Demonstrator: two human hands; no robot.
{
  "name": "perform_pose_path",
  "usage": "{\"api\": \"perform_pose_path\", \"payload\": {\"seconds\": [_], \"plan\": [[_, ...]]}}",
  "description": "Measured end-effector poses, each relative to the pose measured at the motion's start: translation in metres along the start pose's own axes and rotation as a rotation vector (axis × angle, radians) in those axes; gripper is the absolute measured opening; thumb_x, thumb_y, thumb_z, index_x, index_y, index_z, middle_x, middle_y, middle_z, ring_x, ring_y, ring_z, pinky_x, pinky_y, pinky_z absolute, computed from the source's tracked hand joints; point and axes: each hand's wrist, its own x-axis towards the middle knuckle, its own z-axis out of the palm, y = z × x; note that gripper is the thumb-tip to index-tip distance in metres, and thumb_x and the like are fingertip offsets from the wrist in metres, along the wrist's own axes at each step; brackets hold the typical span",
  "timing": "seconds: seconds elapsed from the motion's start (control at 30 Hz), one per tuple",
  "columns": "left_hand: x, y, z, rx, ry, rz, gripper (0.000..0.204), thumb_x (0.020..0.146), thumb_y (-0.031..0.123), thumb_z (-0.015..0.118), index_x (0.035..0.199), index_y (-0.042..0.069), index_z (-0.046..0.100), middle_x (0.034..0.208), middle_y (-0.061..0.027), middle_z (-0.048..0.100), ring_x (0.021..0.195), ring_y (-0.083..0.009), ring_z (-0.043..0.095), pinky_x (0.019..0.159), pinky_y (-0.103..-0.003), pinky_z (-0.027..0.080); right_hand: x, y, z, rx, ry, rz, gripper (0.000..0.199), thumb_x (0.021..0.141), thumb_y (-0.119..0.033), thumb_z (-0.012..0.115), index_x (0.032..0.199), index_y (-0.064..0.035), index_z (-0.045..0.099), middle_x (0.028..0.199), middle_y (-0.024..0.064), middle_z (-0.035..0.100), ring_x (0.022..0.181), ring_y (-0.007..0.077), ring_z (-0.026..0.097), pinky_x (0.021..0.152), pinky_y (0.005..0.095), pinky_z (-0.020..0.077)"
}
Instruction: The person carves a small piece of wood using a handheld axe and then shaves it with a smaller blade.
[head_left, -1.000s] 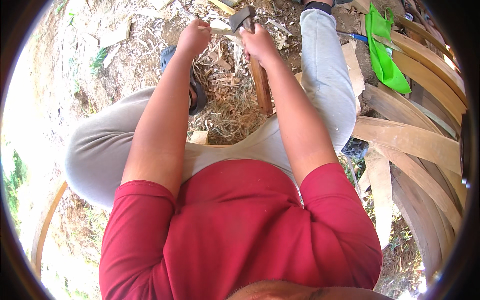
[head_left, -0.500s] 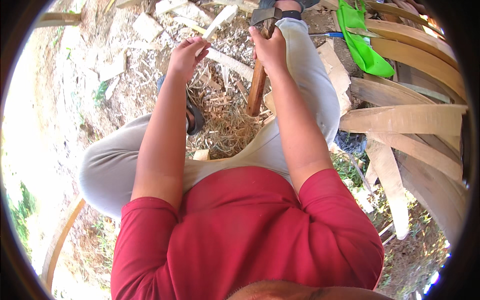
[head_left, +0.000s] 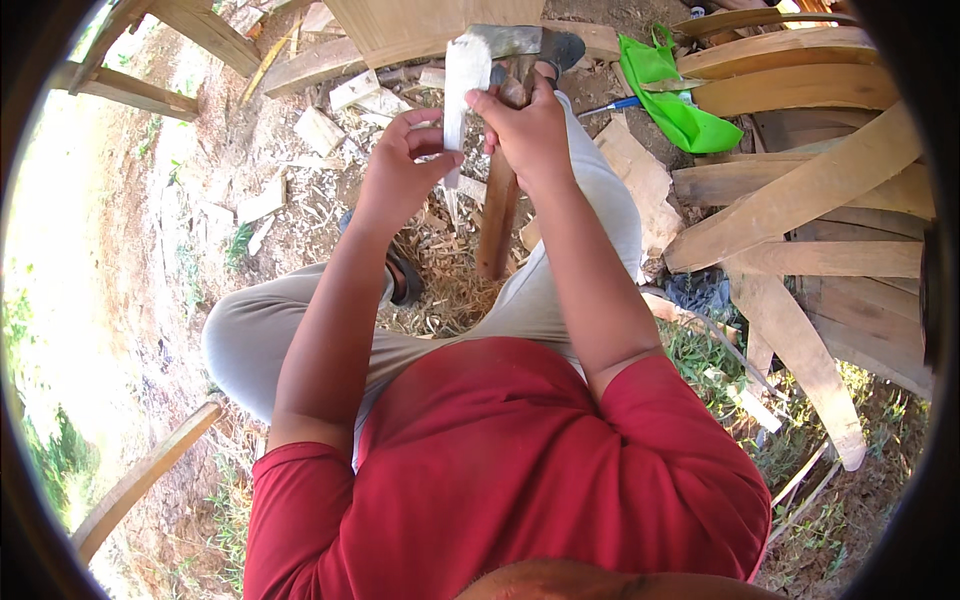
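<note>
A pale, tapered wood piece (head_left: 466, 75) stands almost upright between my hands, broad at the top and pointed below. My left hand (head_left: 400, 165) pinches its lower part, the thumb across it and the fingertips at its left edge. My right hand (head_left: 532, 135) is closed around the handle of a hatchet-like tool (head_left: 497, 225), just beneath its grey metal head. The right thumb reaches over to the pale piece and seems to touch it. The tool's brown handle hangs down between my legs. Part of its head lies behind the wood piece.
Wood shavings (head_left: 450, 290) and offcuts (head_left: 318, 130) litter the ground around my feet. To the right lie stacked curved planks (head_left: 790, 205), with a bright green bag (head_left: 675, 100) beside them. A wide board (head_left: 400, 25) stands ahead. A curved timber (head_left: 150, 480) lies at lower left.
The wood piece has swung from a slant to almost upright and moved right, against the right hand. The left hand has come closer to the right. The tool's head has turned, showing more metal.
</note>
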Motion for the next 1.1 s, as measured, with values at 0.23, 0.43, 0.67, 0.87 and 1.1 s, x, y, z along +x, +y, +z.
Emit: {"api": "perform_pose_path", "payload": {"seconds": [0.23,0.43,0.67,0.87,1.1], "plan": [[-0.036,0.035,-0.033,0.070,0.077,0.140,0.060,0.098,0.019,0.080,0.143,-0.008,0.051,0.108,-0.0140,0.074,0.099,-0.0168,0.072,0.080,-0.029,0.058,-0.033,-0.044,0.005,-0.642,-0.365,-0.127,0.069,0.083,-0.023,0.087,0.143,-0.0037,0.059,0.117,0.0167,0.076,0.107,0.0295,0.074,0.093,0.0397,0.0568],[-0.040,0.038,-0.060,-0.051,0.033,-0.120,0.037,0.098,0.012,0.075,0.126,-0.008,0.060,0.105,-0.0135,0.073,0.095,-0.0182,0.074,0.085,-0.031,0.064,-0.041,-0.039,0.013,-0.706,-0.418,-0.211,0.052,0.093,-0.016,0.078,0.138,0.0013,0.059,0.099,0.0138,0.077,0.090,0.0237,0.073,0.083,0.0367,0.0580],[-0.002,-0.053,-0.073,-0.499,0.151,-0.309,0.031,0.099,0.005,0.070,0.126,-0.003,0.056,0.117,-0.0170,0.071,0.111,-0.0282,0.075,0.095,-0.036,0.064,-0.008,0.023,-0.034,0.078,-0.262,0.433,0.043,0.097,-0.009,0.067,0.136,0.0011,0.051,0.077,0.0092,0.061,0.064,0.0190,0.064,0.059,0.0367,0.0550],[0.048,-0.185,-0.063,-0.297,0.229,-0.475,0.037,0.094,0.011,0.079,0.126,0.005,0.063,0.111,-0.0080,0.075,0.101,-0.0187,0.074,0.082,-0.031,0.059,-0.001,0.151,-0.091,-0.285,-0.269,0.752,0.032,0.096,-0.010,0.067,0.122,-0.0014,0.050,0.085,0.0105,0.064,0.064,0.0203,0.065,0.057,0.0371,0.0557],[0.080,-0.288,-0.029,0.305,0.300,-0.387,0.042,0.085,0.022,0.088,0.116,-0.001,0.071,0.101,-0.0109,0.078,0.087,-0.0194,0.073,0.079,-0.034,0.056,-0.014,0.184,-0.067,-0.449,-0.192,0.852,0.029,0.100,-0.028,0.070,0.111,-0.0019,0.063,0.079,0.0073,0.065,0.063,0.0202,0.065,0.058,0.0369,0.0539]]}}
